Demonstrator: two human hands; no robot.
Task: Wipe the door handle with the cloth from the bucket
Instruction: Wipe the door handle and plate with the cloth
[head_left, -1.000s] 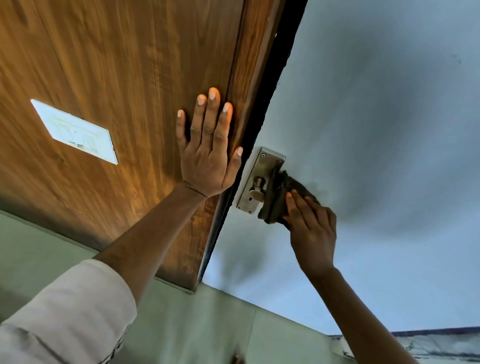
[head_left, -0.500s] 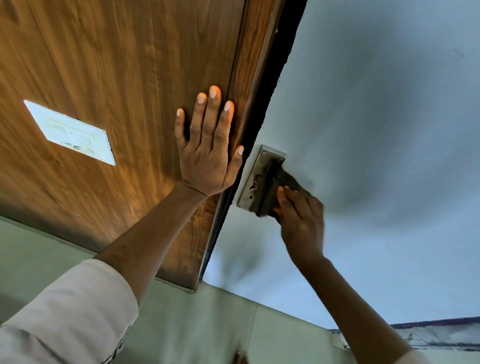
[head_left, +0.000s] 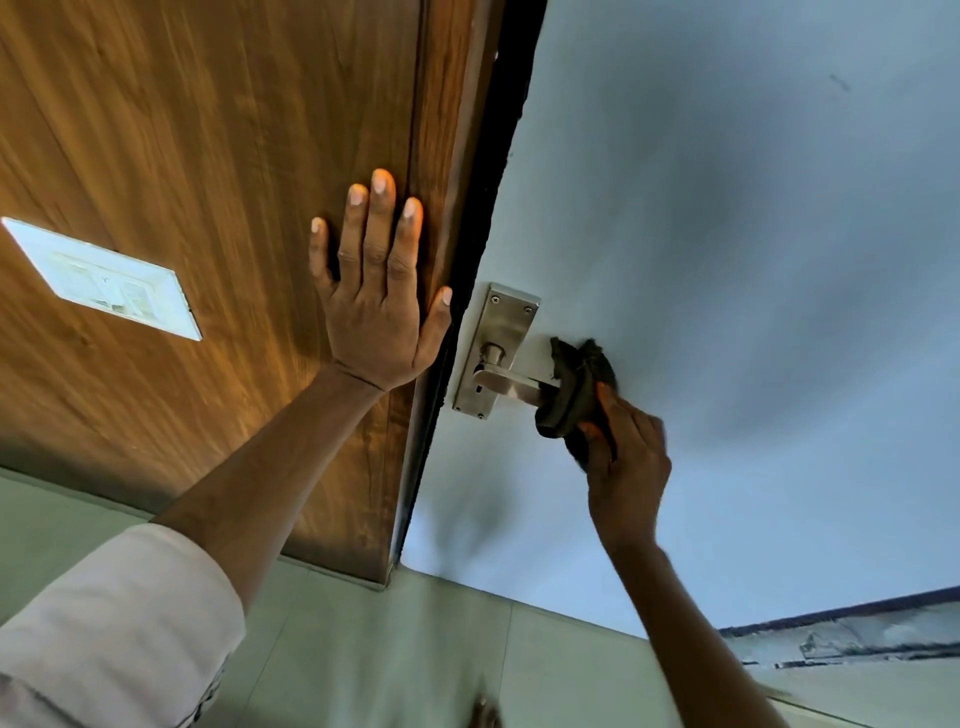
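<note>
A metal lever door handle (head_left: 506, 383) on a steel backplate (head_left: 496, 332) sits on the pale grey door (head_left: 727, 260). My right hand (head_left: 626, 457) grips a dark cloth (head_left: 574, 389) wrapped around the outer end of the lever. The plate and the inner part of the lever are uncovered. My left hand (head_left: 376, 306) lies flat with fingers spread on the brown wooden panel (head_left: 208, 156), right beside the door edge. No bucket is in view.
A white switch plate (head_left: 104, 278) is set in the wooden panel at the left. A dark gap (head_left: 488, 208) runs between panel and door. Light green floor tiles (head_left: 415, 649) lie below. A toe shows at the bottom edge (head_left: 483, 717).
My right hand has slid the cloth to the right, off the backplate and along the lever to its end, uncovering plate and lever. My left hand has stayed pressed on the wood.
</note>
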